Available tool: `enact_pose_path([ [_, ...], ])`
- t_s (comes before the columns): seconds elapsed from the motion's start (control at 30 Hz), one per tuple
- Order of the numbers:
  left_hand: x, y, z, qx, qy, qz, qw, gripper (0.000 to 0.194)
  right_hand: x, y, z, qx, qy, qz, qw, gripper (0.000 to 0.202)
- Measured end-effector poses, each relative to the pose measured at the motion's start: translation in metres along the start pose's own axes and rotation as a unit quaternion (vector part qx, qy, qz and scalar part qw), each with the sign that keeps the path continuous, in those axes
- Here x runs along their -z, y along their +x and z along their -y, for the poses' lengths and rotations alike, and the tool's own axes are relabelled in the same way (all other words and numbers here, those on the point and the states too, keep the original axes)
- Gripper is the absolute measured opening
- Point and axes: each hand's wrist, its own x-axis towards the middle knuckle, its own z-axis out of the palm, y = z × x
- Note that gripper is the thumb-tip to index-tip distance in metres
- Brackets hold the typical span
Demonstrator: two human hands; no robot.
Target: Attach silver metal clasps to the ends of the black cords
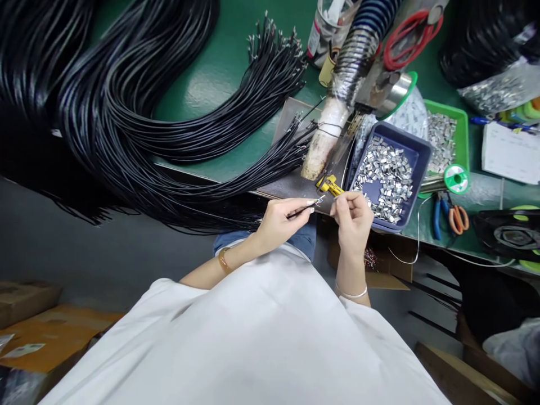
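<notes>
My left hand (282, 222) pinches a thin black cable (300, 211) close to its stripped end, where short coloured wires stick out. Just to the right, my right hand (352, 216) is closed, its fingertips together beside a yellow tool (331, 184) at the table edge; whatever they hold is too small to make out. Behind that hand stands a dark blue tray (417, 149) of small metal connectors (386, 177). Thick bundles of black cables (189, 135) sweep across the left of the green table (202, 84), their stripped ends pointing right.
A flexible duct (352, 62) hangs over the table's middle. Farther right are a green tray (463, 121), a solder spool (457, 179), blue-and-orange pliers (449, 216), a notepad (510, 152) and a black fan (512, 235). Red-handled scissors (394, 48) lie at the back.
</notes>
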Motion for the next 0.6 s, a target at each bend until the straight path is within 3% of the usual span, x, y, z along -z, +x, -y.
enact_pose_path([
  [0.17, 0.002, 0.003, -0.004, -0.034, 0.033, 0.029, 0.998, 0.019, 0.001, 0.000, -0.001, 0.025, -0.037, 0.052, 0.998, 0.018],
  [0.37, 0.001, 0.007, 0.003, 0.103, -0.103, 0.073, 0.987, 0.029, -0.002, -0.004, -0.002, 0.134, -0.145, 0.003, 0.980, 0.010],
  [0.53, 0.001, 0.012, 0.004, 0.096, -0.069, 0.010, 0.993, 0.020, 0.004, -0.007, -0.007, 0.134, -0.149, -0.022, 0.979, 0.033],
  [0.6, 0.001, 0.013, 0.003, 0.079, -0.042, -0.007, 0.996, 0.016, 0.010, -0.009, -0.008, 0.135, -0.187, -0.008, 0.973, 0.031],
])
